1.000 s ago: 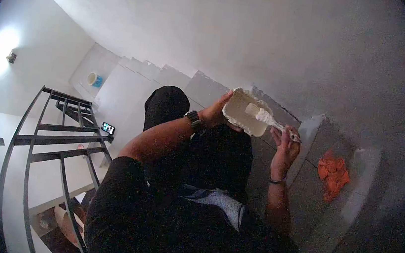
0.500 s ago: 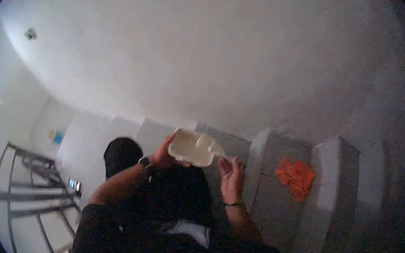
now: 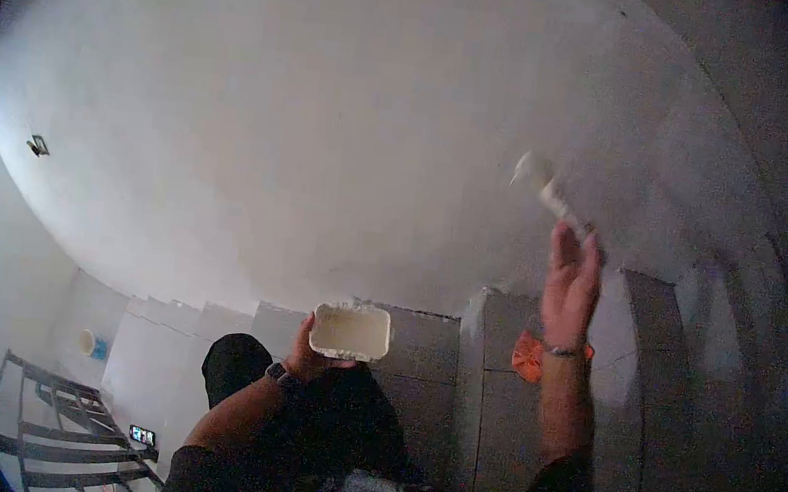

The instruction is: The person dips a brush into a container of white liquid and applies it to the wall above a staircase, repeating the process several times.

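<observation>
A cream-coloured rectangular tub [image 3: 348,356] is gripped at its left side and underside by my left hand [image 3: 306,353], in front of my knees. Pale, cream stuff shows inside it, and its rim is smeared. Up at the right, my right hand [image 3: 571,290] is closed around the thin handle of what looks like a paintbrush [image 3: 538,177]. Its pale, coated head points up and left in front of the white wall [image 3: 348,134]. Behind my right wrist an orange cloth [image 3: 527,356] lies crumpled on a grey tiled step, partly hidden by the arm.
Grey tiled steps [image 3: 421,346] run along the foot of the wall, rising in ledges to the right. A dark metal railing [image 3: 62,432] stands at the lower left, with a phone [image 3: 142,435] by it. Beyond it sits a white and blue container [image 3: 92,345].
My right hand has lifted the paintbrush out of the tub and carried it up and right to the wall. The tub stays in my left hand; the view has tilted upward.
</observation>
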Demonstrator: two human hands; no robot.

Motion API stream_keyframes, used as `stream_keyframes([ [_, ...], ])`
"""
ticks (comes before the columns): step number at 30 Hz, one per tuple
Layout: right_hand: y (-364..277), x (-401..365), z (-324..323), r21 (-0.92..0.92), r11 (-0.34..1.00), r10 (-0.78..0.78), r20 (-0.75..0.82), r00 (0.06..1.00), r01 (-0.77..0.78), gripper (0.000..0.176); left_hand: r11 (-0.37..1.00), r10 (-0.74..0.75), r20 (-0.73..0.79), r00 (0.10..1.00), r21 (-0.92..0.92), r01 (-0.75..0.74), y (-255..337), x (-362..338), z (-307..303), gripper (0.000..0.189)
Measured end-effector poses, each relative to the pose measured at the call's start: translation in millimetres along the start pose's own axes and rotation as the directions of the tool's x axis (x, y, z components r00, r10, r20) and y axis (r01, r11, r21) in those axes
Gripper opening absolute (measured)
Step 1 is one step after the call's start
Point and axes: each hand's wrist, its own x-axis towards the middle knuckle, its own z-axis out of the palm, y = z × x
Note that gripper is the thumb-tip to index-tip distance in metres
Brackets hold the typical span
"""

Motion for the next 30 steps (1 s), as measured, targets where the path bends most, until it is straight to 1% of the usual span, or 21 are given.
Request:
stream_keyframes([
  [2, -23, 28, 21, -0.063, 0.987, -0.144, 0.032, 0.989, 0.146, 0.035, 0.998, 0.041, 0.018, 0.999, -0.057, -0.040, -8, 6, -11, 0.072],
  [4, -40, 46, 48, -0.139, 0.928, -0.337, 0.081, 0.938, 0.346, 0.040, 0.999, 0.044, 0.007, 0.999, -0.022, -0.044, -1, -1, 8, 0.072],
  [6, -54, 64, 61, -0.239, 0.841, -0.465, 0.143, 0.874, 0.486, 0.032, 0.999, 0.047, -0.007, 0.999, 0.012, -0.047, -4, -3, 8, 0.072],
  [7, -59, 70, 67, -0.238, 0.842, -0.465, 0.139, 0.874, 0.485, 0.032, 0.998, 0.069, -0.009, 0.998, -0.013, -0.069, -11, 3, -6, 0.072],
  [9, -66, 81, 80, -0.325, 0.643, -0.628, 0.293, 0.721, 0.693, 0.025, 0.995, 0.089, -0.011, 0.996, -0.038, -0.089, -13, 5, -9, 0.072],
  [10, -69, 94, 80, -0.327, 0.643, -0.628, 0.293, 0.721, 0.693, 0.025, 0.996, 0.078, -0.004, 0.997, -0.048, -0.078, -11, 4, -5, 0.071],
  [11, -72, 105, 80, -0.421, 0.336, -0.689, 0.500, 0.524, 0.843, 0.021, 0.996, 0.066, 0.002, 0.998, -0.057, -0.066, -10, 3, -3, 0.071],
  [12, -74, 112, 79, -0.422, -0.013, -0.641, 0.700, 0.316, 0.907, 0.017, 0.996, 0.065, 0.002, 0.998, -0.058, -0.065, -9, 3, -3, 0.071],
  [13, -78, 118, 81, -0.421, -0.013, -0.639, 0.701, 0.317, 0.907, 0.017, 0.997, 0.061, -0.001, 0.998, -0.041, -0.061, -9, 3, -4, 0.071],
  [15, -88, 114, 104, -0.191, -0.411, -0.326, 0.944, 0.052, 0.891, 0.013, 0.998, 0.057, -0.005, 0.998, -0.023, -0.057, -7, 3, -4, 0.072],
  [16, -89, 113, 111, -0.186, -0.484, -0.259, 0.964, 0.064, 0.855, 0.018, 0.998, 0.056, 0.006, 0.998, -0.010, -0.056, -6, 2, -2, 0.072],
  [17, -90, 117, 114, -0.187, -0.484, -0.259, 0.964, 0.065, 0.855, 0.018, 0.999, 0.054, 0.018, 0.998, 0.004, -0.054, -5, 1, -1, 0.071],
  [19, -91, 129, 117, -0.140, -0.498, -0.092, 0.990, 0.108, 0.856, 0.026, 0.998, 0.055, 0.040, 0.998, -0.032, -0.054, -11, 6, -13, 0.071],
  [20, -94, 135, 117, -0.139, -0.499, -0.092, 0.990, 0.107, 0.855, 0.026, 0.996, 0.059, 0.065, 0.996, -0.068, -0.055, -10, 8, -12, 0.071],
  [22, -100, 144, 119, 0.102, -0.610, 0.138, 0.990, -0.022, 0.786, 0.034, 0.997, 0.054, 0.026, 0.998, -0.061, -0.053, -9, 4, -9, 0.072],
  [23, -102, 144, 119, 0.101, -0.612, 0.135, 0.991, -0.022, 0.784, 0.034, 0.997, 0.050, -0.018, 0.999, -0.055, -0.051, -7, 3, -6, 0.074],
  [24, -104, 142, 121, 0.173, -0.643, 0.228, 0.973, -0.029, 0.746, 0.035, 0.997, 0.051, -0.017, 0.999, -0.054, -0.052, -6, 4, -5, 0.074],
  [25, -105, 141, 122, 0.246, -0.663, 0.319, 0.947, -0.030, 0.707, 0.035, 0.997, 0.056, 0.014, 0.998, -0.045, -0.055, -6, 4, -6, 0.072],
  [26, -107, 142, 118, 0.246, -0.661, 0.319, 0.947, -0.031, 0.709, 0.035, 0.998, 0.060, 0.041, 0.997, -0.039, -0.058, -6, 3, -6, 0.070],
  [29, -125, 151, 98, 0.267, -0.661, 0.393, 0.919, 0.020, 0.701, 0.038, 0.997, 0.040, -0.021, 0.999, -0.058, -0.041, -5, 3, -6, 0.070],
  [30, -132, 153, 87, 0.160, -0.644, 0.359, 0.927, 0.110, 0.748, 0.038, 0.998, 0.037, -0.021, 0.999, -0.058, -0.038, -3, 1, 1, 0.070],
])
